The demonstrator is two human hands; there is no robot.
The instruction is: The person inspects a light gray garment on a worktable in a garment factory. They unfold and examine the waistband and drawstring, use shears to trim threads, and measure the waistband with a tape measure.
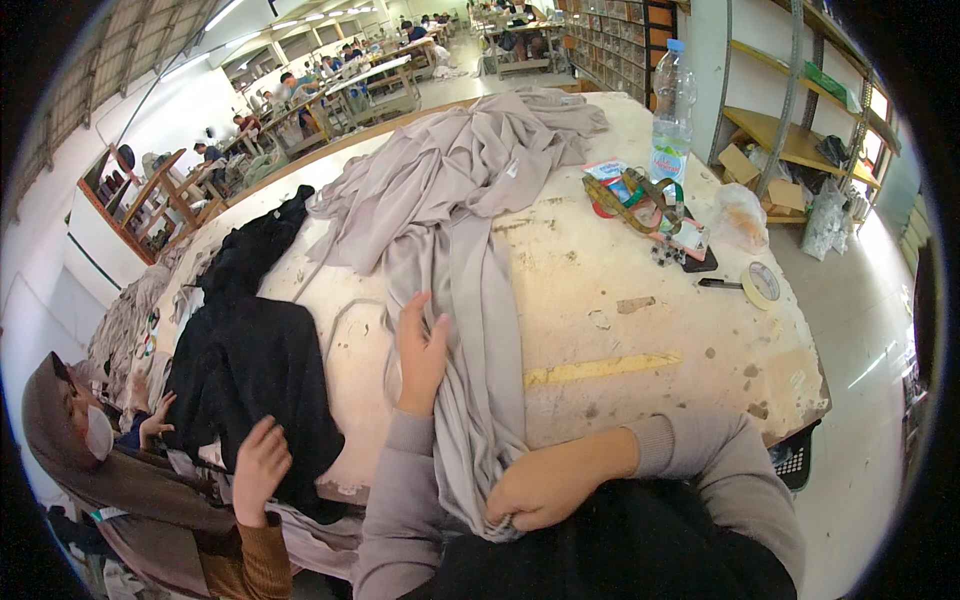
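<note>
A long piece of light grey fabric [485, 290] runs in folds from a heap at the table's far side down to its near edge. At that edge my right hand [560, 485] is closed on the gathered end of the cloth, close to my body. My left hand [423, 350] is raised beside the left border of the strip, its thumb and fingers apart, holding nothing that I can see. A narrow band of the same grey cloth [345, 312] curls on the table to its left.
At left, a co-worker [85, 430] has both hands near a black garment [250, 370]. A water bottle [672, 120], a tape measure [640, 200], a pen [718, 283], a tape roll [761, 284] and a plastic bag [740, 217] lie or stand on the right of the table [600, 390]. Shelves [790, 140] stand beyond.
</note>
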